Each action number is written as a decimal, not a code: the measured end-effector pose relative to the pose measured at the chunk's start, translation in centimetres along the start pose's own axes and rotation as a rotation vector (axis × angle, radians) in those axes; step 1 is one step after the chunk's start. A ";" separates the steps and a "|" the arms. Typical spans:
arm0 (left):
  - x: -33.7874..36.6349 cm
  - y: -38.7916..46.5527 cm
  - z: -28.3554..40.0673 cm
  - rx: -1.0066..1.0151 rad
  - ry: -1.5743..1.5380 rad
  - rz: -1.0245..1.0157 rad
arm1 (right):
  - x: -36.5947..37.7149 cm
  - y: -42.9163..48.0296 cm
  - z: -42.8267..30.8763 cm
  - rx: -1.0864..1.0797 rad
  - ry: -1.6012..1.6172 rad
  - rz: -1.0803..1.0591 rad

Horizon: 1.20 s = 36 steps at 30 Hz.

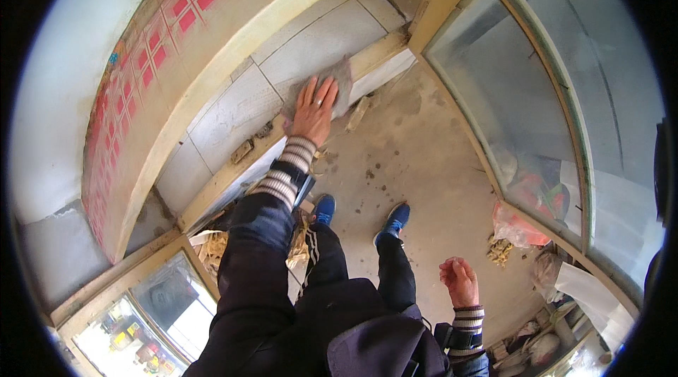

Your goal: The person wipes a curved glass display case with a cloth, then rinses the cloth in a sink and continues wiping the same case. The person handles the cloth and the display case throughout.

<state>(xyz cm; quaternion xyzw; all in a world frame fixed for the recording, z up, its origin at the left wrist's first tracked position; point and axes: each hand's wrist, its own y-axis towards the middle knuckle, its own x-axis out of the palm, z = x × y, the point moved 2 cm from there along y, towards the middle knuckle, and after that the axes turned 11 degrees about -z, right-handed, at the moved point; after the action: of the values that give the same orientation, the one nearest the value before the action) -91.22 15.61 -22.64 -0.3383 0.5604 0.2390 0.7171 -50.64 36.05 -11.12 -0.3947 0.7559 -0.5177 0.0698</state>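
Note:
My left hand (pixel 313 115), wearing a ring, is pressed flat on a grey cloth (pixel 341 78). The cloth lies across the yellowish edge strip (pixel 381 54) of a tiled window sill (pixel 230 112) and onto its white tiles; part of it is hidden under my palm. My right hand (pixel 460 280) hangs low at my right side with its fingers loosely curled, and nothing shows in it. Left of the cloth, a small block of debris (pixel 242 151) and dark crumbs (pixel 263 129) sit along the sill edge.
An opened window sash (pixel 508 86) with glass panes stands at the right; another glazed sash (pixel 175 292) is at the lower left. Red-patterned trim (pixel 153 56) arches over the sill. Below, a plastic bag (pixel 516 226) and peelings (pixel 499 250) lie on the concrete floor (pixel 418 149).

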 end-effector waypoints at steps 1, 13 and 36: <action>0.0 1.2 0.6 -0.028 0.035 0.011 | -0.2 0.2 -0.1 0.011 -0.005 0.001; 1.7 -1.1 -0.2 -0.150 -0.028 0.066 | -4.2 1.2 -2.6 -0.009 -0.013 -0.061; -12.0 -1.4 -7.7 -0.380 -0.950 0.579 | -2.1 2.8 -4.9 0.001 -0.039 -0.138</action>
<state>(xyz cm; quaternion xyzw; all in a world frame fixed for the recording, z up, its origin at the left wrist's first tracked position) -98.23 9.30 -11.83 -0.1502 0.1945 0.6468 0.7220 -53.17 41.41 -11.85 -0.4560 0.7250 -0.5139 0.0489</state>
